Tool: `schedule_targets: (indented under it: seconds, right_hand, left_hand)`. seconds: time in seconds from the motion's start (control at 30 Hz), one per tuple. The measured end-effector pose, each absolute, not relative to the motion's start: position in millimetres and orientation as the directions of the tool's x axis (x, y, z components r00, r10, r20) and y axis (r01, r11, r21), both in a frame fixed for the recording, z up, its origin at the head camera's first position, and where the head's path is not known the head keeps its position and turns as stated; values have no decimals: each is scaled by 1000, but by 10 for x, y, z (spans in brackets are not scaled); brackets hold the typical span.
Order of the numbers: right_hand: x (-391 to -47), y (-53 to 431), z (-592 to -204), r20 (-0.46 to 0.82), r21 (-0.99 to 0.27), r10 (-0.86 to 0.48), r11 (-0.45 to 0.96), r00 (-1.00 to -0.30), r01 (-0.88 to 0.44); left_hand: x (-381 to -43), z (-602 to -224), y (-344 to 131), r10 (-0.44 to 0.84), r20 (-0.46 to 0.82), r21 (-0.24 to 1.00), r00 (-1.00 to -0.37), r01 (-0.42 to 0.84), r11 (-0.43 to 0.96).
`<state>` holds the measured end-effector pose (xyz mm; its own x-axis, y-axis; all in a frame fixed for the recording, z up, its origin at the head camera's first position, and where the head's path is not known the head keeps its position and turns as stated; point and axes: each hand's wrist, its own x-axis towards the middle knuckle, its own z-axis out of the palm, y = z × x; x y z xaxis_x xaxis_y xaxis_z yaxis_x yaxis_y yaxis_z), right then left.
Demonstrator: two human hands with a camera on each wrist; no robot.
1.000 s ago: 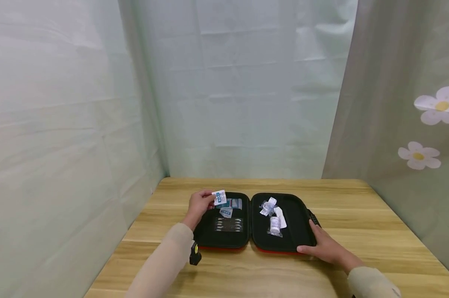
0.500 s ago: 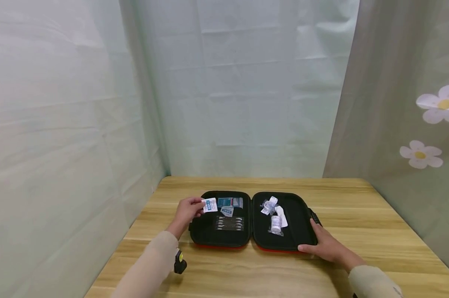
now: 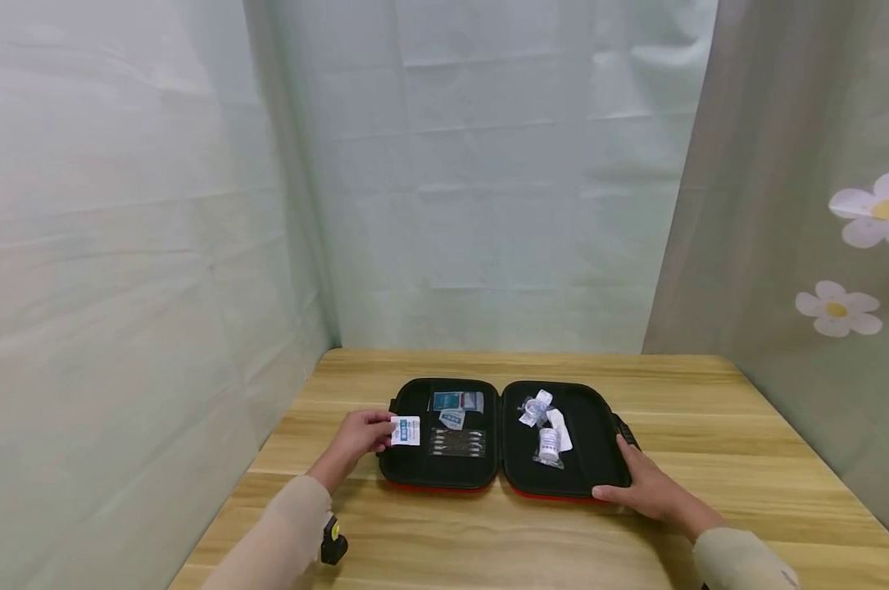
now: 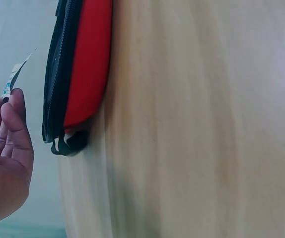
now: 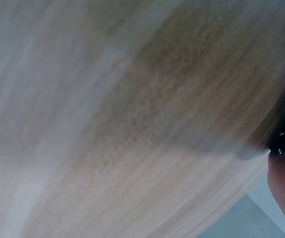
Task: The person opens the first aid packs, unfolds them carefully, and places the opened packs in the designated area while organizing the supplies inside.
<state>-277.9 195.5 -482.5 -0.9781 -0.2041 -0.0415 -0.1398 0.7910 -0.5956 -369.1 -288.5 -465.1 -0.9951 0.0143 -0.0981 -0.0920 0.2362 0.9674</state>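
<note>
— Wooden tabletop [image 3: 709,426]; how were the hands placed?
— Left hand [image 3: 359,434] pinched one small white-and-blue paper sachet [image 3: 405,431] over the one open black zip case's [image 3: 595,475] left edge; right hand [image 3: 646,490], fingers flat, pressed its right edge.

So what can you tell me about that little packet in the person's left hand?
The packet is a small, flat white sachet with blue printing, papery or foil-like by its look. The left hand pinches its edge, holding it upright above the left rim of the open black case. From the left wrist view it shows edge-on, thin and slightly bent. Nothing else touches it.
</note>
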Motion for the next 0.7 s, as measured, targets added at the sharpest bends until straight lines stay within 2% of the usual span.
schedule_targets:
  seconds: [0.7]
  right_hand:
    - [-2791, 1973, -4875, -12, -596, -211, 786, -977, -163]
  left_hand:
    - [-3555, -4688, -2914, 32, -153, 945, -988, -137, 296]
